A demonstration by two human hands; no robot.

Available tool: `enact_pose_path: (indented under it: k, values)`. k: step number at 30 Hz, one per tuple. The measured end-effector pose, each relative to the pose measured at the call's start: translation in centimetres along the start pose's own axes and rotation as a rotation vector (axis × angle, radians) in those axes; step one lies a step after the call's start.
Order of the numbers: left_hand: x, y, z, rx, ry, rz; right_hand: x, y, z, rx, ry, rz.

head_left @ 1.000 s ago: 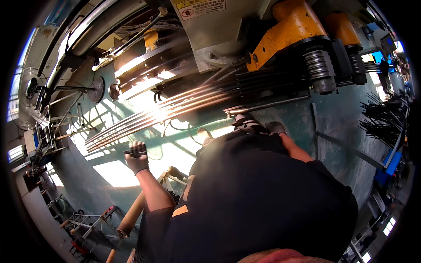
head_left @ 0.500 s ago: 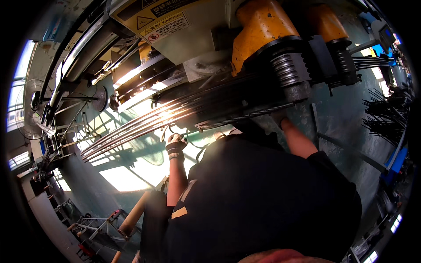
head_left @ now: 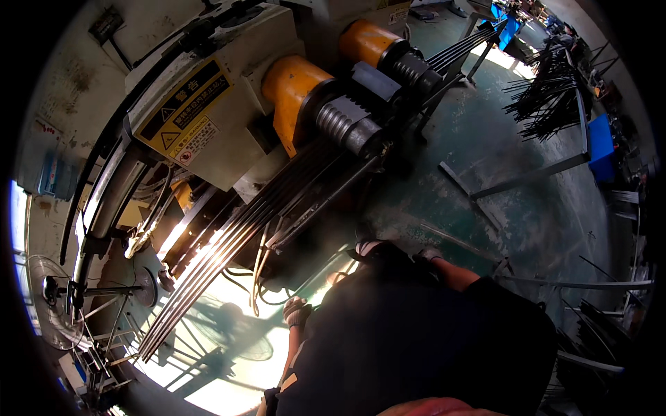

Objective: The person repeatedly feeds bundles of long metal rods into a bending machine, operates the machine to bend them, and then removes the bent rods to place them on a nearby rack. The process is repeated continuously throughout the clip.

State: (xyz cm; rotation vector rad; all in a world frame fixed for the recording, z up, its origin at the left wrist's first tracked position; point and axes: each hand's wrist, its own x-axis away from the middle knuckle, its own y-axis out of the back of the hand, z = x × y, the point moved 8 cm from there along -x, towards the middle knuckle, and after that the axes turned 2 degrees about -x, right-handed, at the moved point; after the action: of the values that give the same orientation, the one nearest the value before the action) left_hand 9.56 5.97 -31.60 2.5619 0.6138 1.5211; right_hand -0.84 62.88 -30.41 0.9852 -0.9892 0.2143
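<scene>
My left hand [head_left: 297,312], in a pale glove with a dark cuff, hangs low beside my body with its fingers curled in. I see nothing in it. It is nearest to the hanging looped hoses [head_left: 259,277] and the free ends of several long metal rods [head_left: 208,267], apart from both. My right hand [head_left: 428,254], also gloved, is low in front of my right side, over the green floor. Its fingers are too dark and small to read. The rods pass beneath a machine [head_left: 239,104] with orange housings [head_left: 295,87] and ribbed metal rollers [head_left: 347,125].
A floor fan [head_left: 55,298] stands at the far left. Bundled dark rods [head_left: 544,93] lie on a rack at the far right, near a blue panel [head_left: 601,147]. A metal bar frame [head_left: 531,178] and another rail [head_left: 583,283] cross the right side. Bright sunlight falls left.
My view has turned to the right, so the machine and rods appear further left and tilted. Both hands sit lower in the picture, and the right hand has come nearer my body.
</scene>
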Motion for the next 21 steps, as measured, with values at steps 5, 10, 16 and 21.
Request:
enact_pose_path:
  k: [5,10,16,21]
  values:
    - [2.1,0.6,-1.8,-0.874,-0.453,-0.107,-2.4,-0.4,1.7,0.002,0.09,-0.015]
    - [3.0,1.1,-4.8,-0.914,-0.54,-0.139,-4.1,2.5,9.7,-0.019,0.262,-0.074]
    - [4.2,-0.2,-8.0,-0.209,-0.238,-0.052,-4.2,6.5,14.1,-0.187,0.418,-0.155]
    - [3.5,-0.5,-10.8,0.854,-0.227,0.012,-5.6,8.1,13.3,-0.131,0.494,-0.196]
